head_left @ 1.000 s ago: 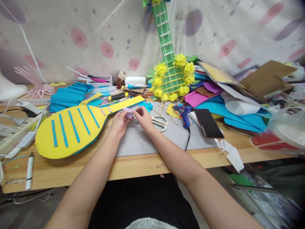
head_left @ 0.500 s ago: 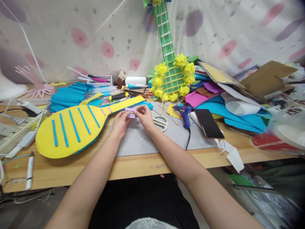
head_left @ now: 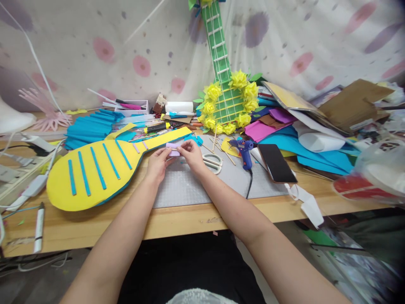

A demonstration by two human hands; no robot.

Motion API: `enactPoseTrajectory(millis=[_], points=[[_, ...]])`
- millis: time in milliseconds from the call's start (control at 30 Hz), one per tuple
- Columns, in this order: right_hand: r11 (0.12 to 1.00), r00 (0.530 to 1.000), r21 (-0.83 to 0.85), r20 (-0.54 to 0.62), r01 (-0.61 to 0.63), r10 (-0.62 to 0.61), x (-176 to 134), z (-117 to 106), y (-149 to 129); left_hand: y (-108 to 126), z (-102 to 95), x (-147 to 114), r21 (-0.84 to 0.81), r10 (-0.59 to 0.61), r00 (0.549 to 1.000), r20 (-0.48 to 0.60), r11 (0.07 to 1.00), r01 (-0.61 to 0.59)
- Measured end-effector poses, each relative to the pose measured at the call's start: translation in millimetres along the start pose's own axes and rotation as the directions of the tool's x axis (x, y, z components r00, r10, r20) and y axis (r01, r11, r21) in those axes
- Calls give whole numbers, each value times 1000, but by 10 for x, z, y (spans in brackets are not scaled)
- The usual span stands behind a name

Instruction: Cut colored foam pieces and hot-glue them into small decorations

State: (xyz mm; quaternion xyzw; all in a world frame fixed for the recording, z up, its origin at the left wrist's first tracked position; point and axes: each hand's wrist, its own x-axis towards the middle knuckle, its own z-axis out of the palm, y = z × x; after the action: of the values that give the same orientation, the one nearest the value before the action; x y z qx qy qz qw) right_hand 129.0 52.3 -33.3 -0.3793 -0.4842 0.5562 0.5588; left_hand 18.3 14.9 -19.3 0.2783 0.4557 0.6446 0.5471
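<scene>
Between my two hands is a small piece of lilac paper with a thin wooden stick lying across it. My left hand pinches its left end, and my right hand pinches the right end. Both are closed above the grey cutting mat. Just to the left lies a yellow paper guitar with blue strips on its body and two lilac strips at the base of its neck. White-handled scissors rest beside my right wrist, partly covered by it.
A blue glue gun and a black phone lie to the right. Behind stands a green paper guitar with yellow flowers. Coloured sheets are piled at the right, a marker lies left, and a white mask hangs over the table edge.
The lilac paper appears slightly more opened out around the stick. Both hands keep their pinch in nearly the same place; the view has shifted a little.
</scene>
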Motion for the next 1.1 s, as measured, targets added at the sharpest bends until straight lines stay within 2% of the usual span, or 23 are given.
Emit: enactPoseTrajectory(millis=[133,333,433,533,867,1033,1100], points=[[1000,999,11,37,-27,26,0,0,-19,-24,-1,21,13,69,997,-45,998,-69],[981,988,-173,140,89,-64,-2,-37,-41,6,15,12,-16,72,994,-78,997,-74],[968,984,-218,153,123,-90,-8,-50,-45,19,21,1,-22,76,995,-68,997,-78],[971,987,-204,126,126,-102,-1,-55,-35,7,14,6,4,82,995,-59,997,-82],[998,992,-61,126,4,4,22,-64,-2,-43,-17,33,39,99,995,-31,994,-97],[999,993,-43,119,32,-27,55,-107,-28,11,9,-28,117,17,999,42,993,-22],[998,986,-56,163,42,-33,62,-137,-57,28,5,-38,139,-19,996,89,990,6]])
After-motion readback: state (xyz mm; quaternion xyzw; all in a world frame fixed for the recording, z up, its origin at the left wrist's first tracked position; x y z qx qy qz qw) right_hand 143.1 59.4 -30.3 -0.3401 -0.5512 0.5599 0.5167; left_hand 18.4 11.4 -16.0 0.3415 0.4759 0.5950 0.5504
